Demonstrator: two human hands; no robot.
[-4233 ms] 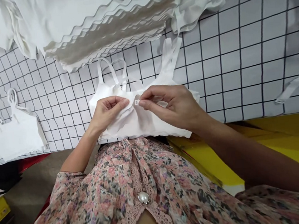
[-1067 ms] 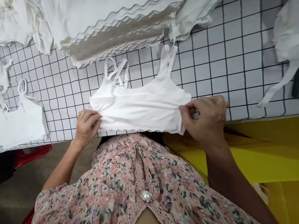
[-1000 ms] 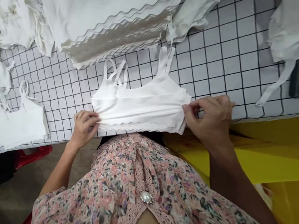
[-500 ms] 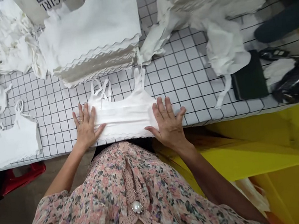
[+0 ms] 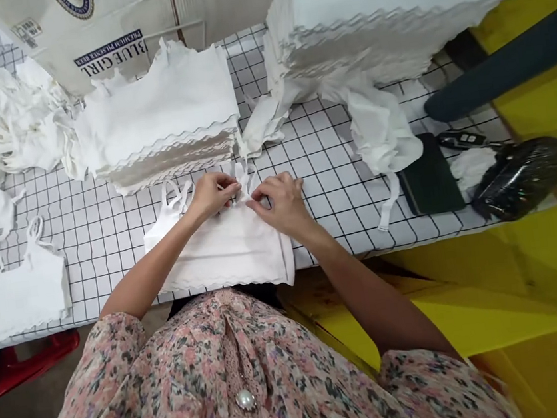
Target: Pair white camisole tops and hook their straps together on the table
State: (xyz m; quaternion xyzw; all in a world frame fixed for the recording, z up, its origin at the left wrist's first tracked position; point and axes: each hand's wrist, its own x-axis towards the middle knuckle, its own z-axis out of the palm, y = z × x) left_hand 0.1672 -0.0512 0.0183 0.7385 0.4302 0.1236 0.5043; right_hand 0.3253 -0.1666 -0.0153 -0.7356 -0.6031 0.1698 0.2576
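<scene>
Two bare hands, left hand (image 5: 209, 195) and right hand (image 5: 280, 202), fingers (image 5: 252, 202) closed in a pinch on thin straps (image 5: 242, 175) of a white bra top (image 5: 218, 253) with scalloped hem, lying flat on a black-gridded white tabletop (image 5: 323, 163), just below stacked white tops (image 5: 158, 122)

Soft, even light falls on the white top (image 5: 218, 253), and only faint shadows are cast beneath the stacked tops (image 5: 164, 135). Glare is seen on the black plastic bag (image 5: 521, 178). The table's grid lines (image 5: 323, 157) are bowed toward the frame edges, and the corners are slightly darkened.
</scene>
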